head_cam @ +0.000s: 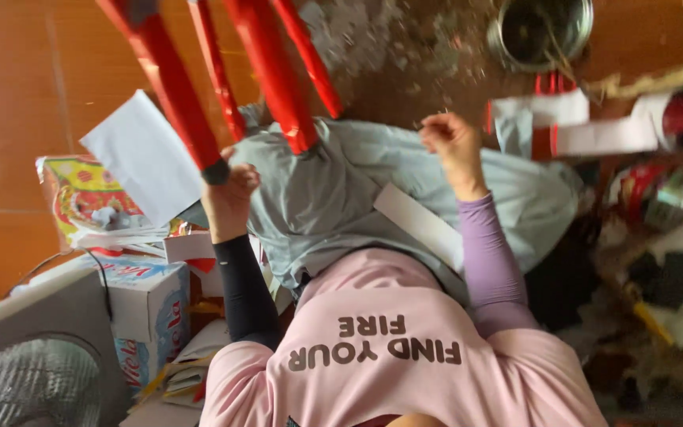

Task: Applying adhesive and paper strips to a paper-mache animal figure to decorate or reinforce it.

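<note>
Red-wrapped sticks (199, 95) fanning up from the left hand (231, 194), which is clamping one dark stick end, centre-left of the scene. Right hand (452, 142) is closing in a fist; what it pinches, cannot tell. Grey cloth (333, 190) is lying over the lap below both hands. Cardboard box (148, 304) sitting left; metal pot (543, 28) far right on the floor (9, 95).

Soft daylight, motion blur esp. at right edge, faint glare top left

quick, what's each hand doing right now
Left hand: closed on the end of a red stick.
Right hand: closed in a fist over the grey cloth; what it holds cannot be told.
</note>
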